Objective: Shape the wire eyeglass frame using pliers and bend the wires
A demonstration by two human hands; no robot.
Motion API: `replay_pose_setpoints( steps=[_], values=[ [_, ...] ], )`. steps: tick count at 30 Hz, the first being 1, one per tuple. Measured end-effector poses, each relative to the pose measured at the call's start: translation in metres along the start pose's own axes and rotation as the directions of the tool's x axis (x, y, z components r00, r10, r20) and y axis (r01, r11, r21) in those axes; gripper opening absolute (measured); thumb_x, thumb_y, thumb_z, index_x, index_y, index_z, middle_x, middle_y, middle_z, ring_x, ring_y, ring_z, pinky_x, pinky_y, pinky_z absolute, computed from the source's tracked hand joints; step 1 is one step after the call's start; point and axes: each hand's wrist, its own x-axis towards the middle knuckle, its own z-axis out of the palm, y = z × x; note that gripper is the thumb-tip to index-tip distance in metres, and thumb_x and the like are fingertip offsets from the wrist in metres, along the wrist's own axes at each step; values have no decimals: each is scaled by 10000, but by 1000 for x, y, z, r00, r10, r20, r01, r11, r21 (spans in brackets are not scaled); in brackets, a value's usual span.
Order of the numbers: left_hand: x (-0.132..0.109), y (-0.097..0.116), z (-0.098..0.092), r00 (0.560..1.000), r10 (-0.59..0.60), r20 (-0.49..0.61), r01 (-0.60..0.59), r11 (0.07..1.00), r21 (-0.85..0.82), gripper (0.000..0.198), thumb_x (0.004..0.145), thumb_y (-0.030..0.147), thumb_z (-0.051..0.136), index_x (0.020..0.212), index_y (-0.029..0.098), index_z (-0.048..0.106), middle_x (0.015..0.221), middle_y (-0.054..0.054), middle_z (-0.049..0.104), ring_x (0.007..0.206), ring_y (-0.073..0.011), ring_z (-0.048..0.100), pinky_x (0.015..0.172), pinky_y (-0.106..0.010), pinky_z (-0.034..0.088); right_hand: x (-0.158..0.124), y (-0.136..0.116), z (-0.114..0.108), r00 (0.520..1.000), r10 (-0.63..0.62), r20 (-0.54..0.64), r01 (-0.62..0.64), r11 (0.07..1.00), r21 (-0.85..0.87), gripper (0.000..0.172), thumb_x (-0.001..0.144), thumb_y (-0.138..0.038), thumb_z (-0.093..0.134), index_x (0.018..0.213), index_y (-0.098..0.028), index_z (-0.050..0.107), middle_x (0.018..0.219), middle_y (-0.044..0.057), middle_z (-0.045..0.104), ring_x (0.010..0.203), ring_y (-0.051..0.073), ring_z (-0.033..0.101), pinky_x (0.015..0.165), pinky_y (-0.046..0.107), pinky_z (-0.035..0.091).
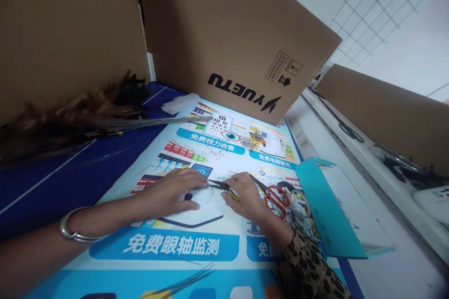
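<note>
Blue table [52, 182] under a printed poster [182, 247]; feather duster [70, 117] along left edge, red scissors [277, 198] and teal bag [322, 215] toward right edge.

A makeshift craft workstation, seemingly in an optician's shop. The bench [52, 182] is covered by an advertising poster [196, 243] printed with an eye chart [219, 126]. Plain cardboard boxes [228, 32] wall it in, below a wire grid panel [379, 4]. Small pliers [219, 184], red-handled scissors [277, 198] and a feather duster [70, 117] suggest handwork.
</note>
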Motion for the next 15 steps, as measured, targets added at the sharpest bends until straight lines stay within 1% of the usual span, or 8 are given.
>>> replay_pose_setpoints(
  steps=[4,9,15],
  values=[
    [2,0,-1,1000,11,1,-11,1000,-9,440,816,392,737,1221,279,607,1268,-59,645,1192,-272,548,1013,-390,385,-1,0,0,1000,10,-4,-10,1000,-12,299,879,-338,634,1153,-219,656,1049,93,636,1005,257,538,899,416,459],
    [4,4,-7,999,35,29,-35,999,4,409,788,391,763,1143,248,617,1249,-60,656,1175,-267,557,1005,-380,390,-1,-1,2,1000,-3,-22,2,1000,-25,302,888,-323,624,1171,-221,652,1046,92,639,1002,256,537,910,418,453],
    [2,4,-5,999,15,29,-17,999,45,397,831,394,726,1186,259,610,1263,-61,647,1180,-266,558,1006,-383,390,-2,-3,1,999,-14,-37,12,999,-48,302,886,-313,633,1176,-231,651,1035,88,638,991,251,542,885,406,460]
  ],
)
